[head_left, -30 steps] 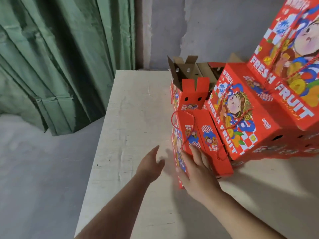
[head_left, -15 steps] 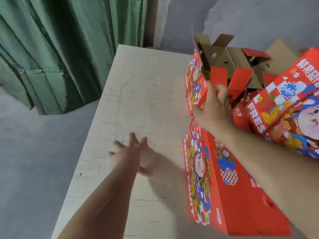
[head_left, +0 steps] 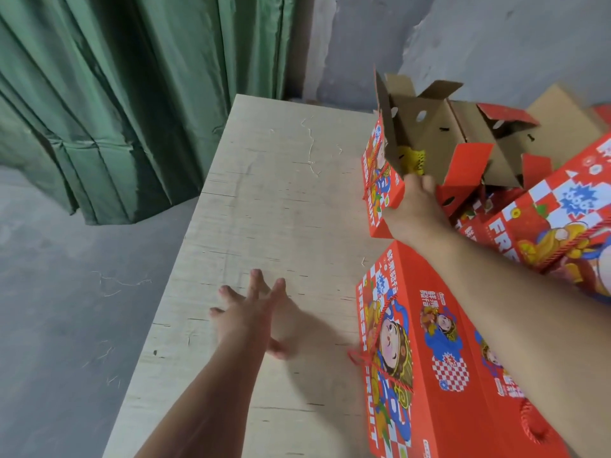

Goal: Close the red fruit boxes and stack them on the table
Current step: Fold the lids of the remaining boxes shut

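A: Entry, head view. Right hand [head_left: 417, 206] is stretched forward to the open box [head_left: 385, 180]. Fingers are curled over the box's near top edge, gripping it at the corner beside a red flap [head_left: 464, 166].

B: State of that box?

A: Lid not closed. Brown cardboard flaps stand up, round holes visible in them. Something yellow [head_left: 411, 160] shows inside; I cannot tell what it is. The box stands on the table [head_left: 264, 200], at its far right part, printed red face turned left.

B: Left hand?

A: Left hand [head_left: 251, 312] is over the bare table, fingers straight and spread, holding nothing. Whether the palm touches the wood I cannot tell; its shadow lies just beside it.

B: Other boxes?

A: A closed box [head_left: 439, 352] stands near the front, right of the left hand, just nearer than the open one, red cord handle on its face. The right forearm passes above it. Further right, a tilted box [head_left: 558, 219] with "FRESH" lettering leans against more boxes, which are partly hidden.

B: Surroundings?

A: Green curtain [head_left: 115, 94] left, grey wall [head_left: 496, 38] behind, grey floor [head_left: 66, 309] below the table edge.
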